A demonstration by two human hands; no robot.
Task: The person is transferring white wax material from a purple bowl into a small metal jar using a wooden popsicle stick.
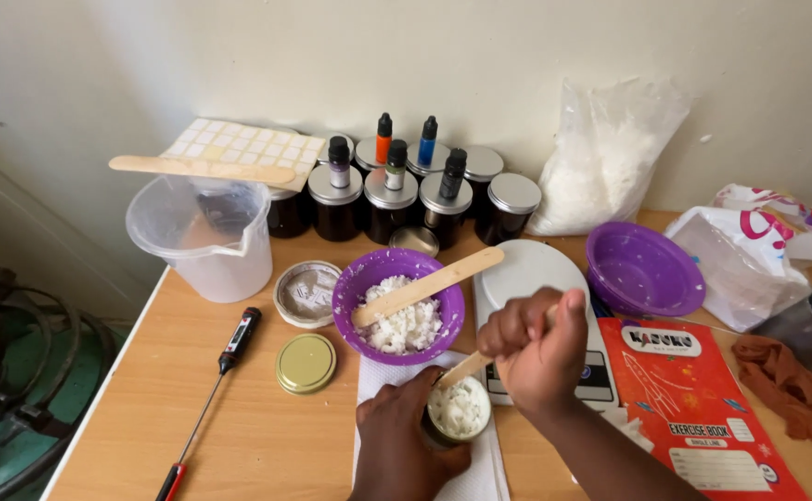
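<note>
Fingers of right hand (540, 348) grip wooden stick (466, 366); left hand (406, 436) clasps wax-filled jar (457, 410).

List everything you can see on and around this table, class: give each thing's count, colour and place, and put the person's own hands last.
Small jar: one, filled with white flakes, front centre on a white paper towel.
Purple bowl: one, holding white flakes, centre; a wooden stick rests across it.
Empty purple bowl: one, right of the white scale.
Dark jars: several, silver lids, back row.
Dropper bottles: about six, mixed colours, on the jars.
Clear jug: one, back left.
Gold lid: one, front left.
Thermometer: one, black and red, left.
Red exercise book: one, right.
Bag of white flakes: one, against the wall.
Left hand: holds the small jar.
Right hand: grips a wooden stick over the jar.
</note>
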